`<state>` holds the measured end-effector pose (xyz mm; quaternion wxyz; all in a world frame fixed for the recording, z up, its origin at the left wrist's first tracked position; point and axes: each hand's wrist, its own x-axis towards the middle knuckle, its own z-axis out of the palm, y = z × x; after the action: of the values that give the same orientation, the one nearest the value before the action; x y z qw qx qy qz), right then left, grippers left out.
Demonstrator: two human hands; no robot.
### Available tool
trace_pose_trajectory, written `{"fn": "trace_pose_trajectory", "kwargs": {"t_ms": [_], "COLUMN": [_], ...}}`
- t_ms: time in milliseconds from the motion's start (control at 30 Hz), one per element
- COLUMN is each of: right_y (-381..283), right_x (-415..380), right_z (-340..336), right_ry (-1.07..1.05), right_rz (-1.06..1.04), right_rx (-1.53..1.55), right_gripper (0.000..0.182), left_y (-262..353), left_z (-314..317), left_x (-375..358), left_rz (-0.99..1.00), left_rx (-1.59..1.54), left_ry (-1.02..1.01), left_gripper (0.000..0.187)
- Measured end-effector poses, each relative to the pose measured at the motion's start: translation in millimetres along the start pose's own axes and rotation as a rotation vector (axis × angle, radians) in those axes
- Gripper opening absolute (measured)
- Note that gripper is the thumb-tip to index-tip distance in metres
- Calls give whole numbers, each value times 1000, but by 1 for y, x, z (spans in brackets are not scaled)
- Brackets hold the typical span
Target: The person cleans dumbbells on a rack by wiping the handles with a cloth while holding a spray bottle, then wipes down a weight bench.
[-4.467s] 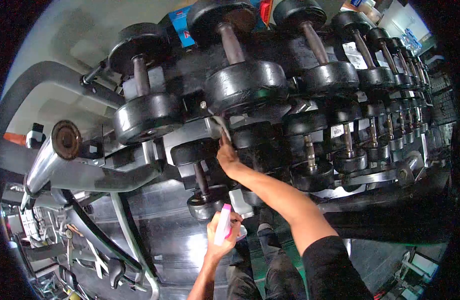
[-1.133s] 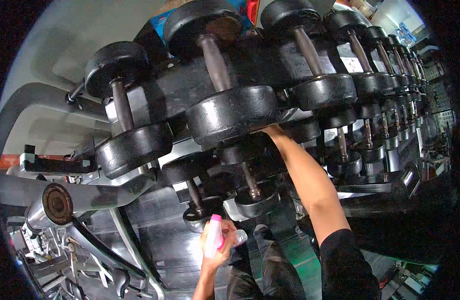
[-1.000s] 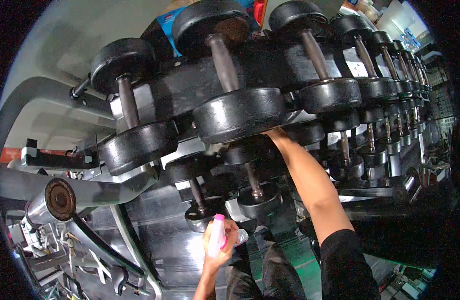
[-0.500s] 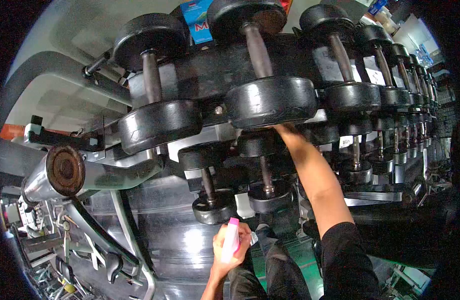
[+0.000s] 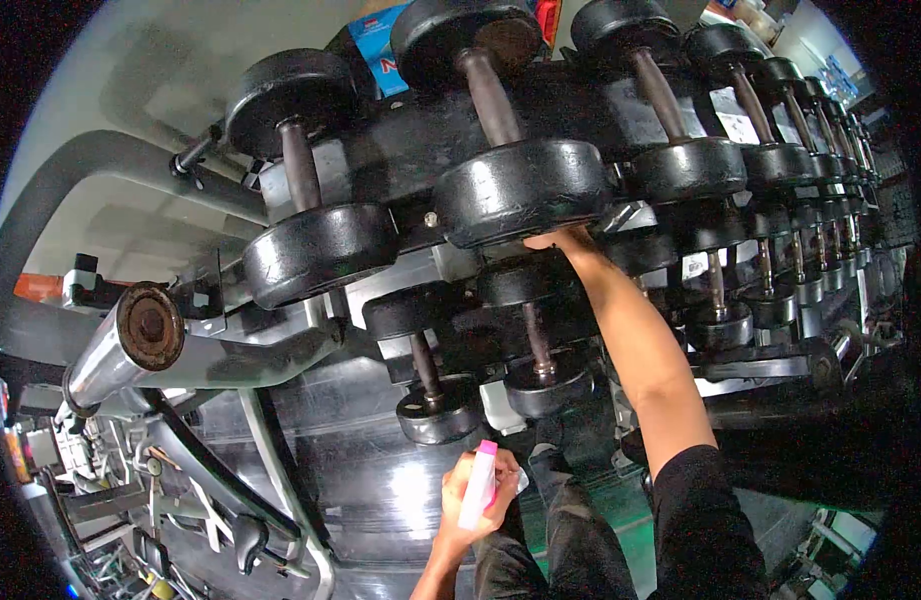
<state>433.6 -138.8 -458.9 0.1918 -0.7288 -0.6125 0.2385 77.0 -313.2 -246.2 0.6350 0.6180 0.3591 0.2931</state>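
My left hand (image 5: 478,497) is closed around a white and pink spray bottle (image 5: 480,487), held low in front of the rack. A bit of something white shows beside its fingers. My right hand (image 5: 558,240) reaches up under the near head of a large black dumbbell (image 5: 522,190) on the upper tier. That head hides its fingers, so whether they hold anything cannot be made out. Directly below the right wrist lies a smaller dumbbell (image 5: 537,340) on the lower tier, with another dumbbell (image 5: 429,370) to its left.
More dumbbells (image 5: 663,100) line both tiers toward the right. At left, a machine's metal post (image 5: 111,350) with a rusty round end sticks out near the rack. A blue packet (image 5: 379,45) stands behind the upper row. Below is the dark, shiny floor (image 5: 371,500).
The whole view has shifted slightly. My right hand shows a little more from under the large dumbbell's head. My left hand still grips the spray bottle.
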Motion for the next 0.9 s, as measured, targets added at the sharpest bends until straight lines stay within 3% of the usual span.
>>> {"fn": "trace_pose_trajectory", "kwargs": {"t_ms": [67,133,167,300,367,433,533,667,733,800,867,900], "right_y": [-38,-71,-88,-65,-84,-110,-103,-106,-110,-93,-64,-37], "right_x": [-11,1,-22,-24,-32,-41,-73,-127,-160,-181,-202,-207], "right_z": [-23,-30,-40,-52,-70,-87,-65,-74,-58,-21,20,45], "right_ry": [184,-341,-136,-153,-318,-407,35,-108,286,379,377,399], "right_rz": [146,56,-75,-79,258,303,-15,62,275,589,721,697], "right_rx": [144,-186,-154,-134,-184,-228,100,315,185,267,286,439], "right_gripper": [66,65,64,53,59,61,56,48,40,39,39,37], "left_y": [-7,-8,-4,7,6,0,-3,-4,1,2,1,-2], "left_z": [-1,0,-1,-2,-5,-7,-12,-14,-13,-13,-20,-22], "left_x": [-6,-9,-10,-14,-19,-23,-27,-30,-31,-32,-35,-37], "left_rz": [-24,-24,-20,-99,-87,-42,-35,-41,-95,-146,-126,-164], "left_rx": [52,53,54,69,45,10,48,4,-57,-121,4,-36], "left_ry": [-11,-13,-12,-21,-18,-1,-12,-32,-12,5,-25,-20], "left_gripper": [24,24,24,24,24,22,23,26,24,22,23,24]}}
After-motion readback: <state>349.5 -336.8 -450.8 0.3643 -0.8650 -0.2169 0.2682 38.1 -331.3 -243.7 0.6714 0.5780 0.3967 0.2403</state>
